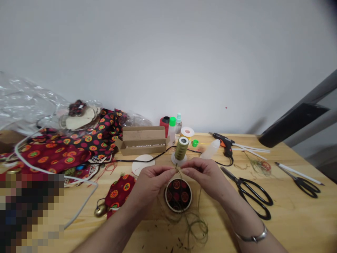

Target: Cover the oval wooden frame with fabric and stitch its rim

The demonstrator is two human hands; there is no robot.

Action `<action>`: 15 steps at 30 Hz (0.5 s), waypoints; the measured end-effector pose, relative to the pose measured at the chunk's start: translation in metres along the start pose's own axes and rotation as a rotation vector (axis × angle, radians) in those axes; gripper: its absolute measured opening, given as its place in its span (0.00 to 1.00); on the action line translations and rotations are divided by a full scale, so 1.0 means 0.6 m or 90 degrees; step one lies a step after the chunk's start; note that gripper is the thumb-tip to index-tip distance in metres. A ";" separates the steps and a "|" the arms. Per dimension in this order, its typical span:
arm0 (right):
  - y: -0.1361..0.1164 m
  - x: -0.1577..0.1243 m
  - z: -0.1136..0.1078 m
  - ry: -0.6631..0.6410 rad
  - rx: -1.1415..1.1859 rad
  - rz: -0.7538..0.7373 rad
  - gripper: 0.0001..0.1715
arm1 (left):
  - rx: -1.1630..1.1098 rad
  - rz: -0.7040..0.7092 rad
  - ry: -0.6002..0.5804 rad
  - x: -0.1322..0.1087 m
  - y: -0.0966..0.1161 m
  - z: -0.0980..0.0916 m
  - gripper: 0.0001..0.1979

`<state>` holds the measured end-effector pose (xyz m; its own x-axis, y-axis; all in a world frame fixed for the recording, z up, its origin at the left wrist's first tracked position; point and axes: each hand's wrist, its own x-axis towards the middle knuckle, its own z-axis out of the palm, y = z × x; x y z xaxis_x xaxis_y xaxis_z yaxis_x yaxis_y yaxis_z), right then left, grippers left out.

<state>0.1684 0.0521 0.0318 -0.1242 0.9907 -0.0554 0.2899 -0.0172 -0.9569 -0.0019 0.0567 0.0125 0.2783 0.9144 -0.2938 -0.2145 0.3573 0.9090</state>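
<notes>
— When the head view was taken, where was the thread held?
— It was pinched at both ends of a short stretch: the left hand and the right hand were each closed on it, fingertips almost touching, just above the round fabric-covered disc on the table.
— And the rest of the strand?
— Loose loops were seen lying in a heap in front of the disc, nearer the table edge; whether the strand was joined to the spool behind the hands could not be told.
— What could have gone wrong from there?
— A snarl was judged most likely: if the strand were pulled tight, the loops could be drawn into a knot. The fine thread could also be let slip from so light a pinch, or the spool tipped by a tug. The scissors lay to the right, apart from the hands, so no danger was seen there.
</notes>
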 end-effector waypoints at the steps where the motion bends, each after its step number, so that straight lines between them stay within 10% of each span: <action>1: 0.001 0.000 -0.001 0.003 -0.014 0.002 0.09 | 0.017 0.007 0.013 0.000 0.001 0.000 0.04; 9: 0.003 -0.010 0.016 -0.035 0.031 0.000 0.14 | 0.166 0.091 0.075 0.003 -0.002 -0.003 0.09; 15: 0.008 -0.035 0.048 -0.142 -0.056 -0.112 0.17 | 0.023 0.029 0.055 0.005 -0.006 0.000 0.09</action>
<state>0.1449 0.0270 0.0203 -0.3828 0.9231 0.0380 0.3252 0.1731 -0.9297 -0.0002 0.0582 0.0085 0.1868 0.9432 -0.2748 -0.1915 0.3093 0.9315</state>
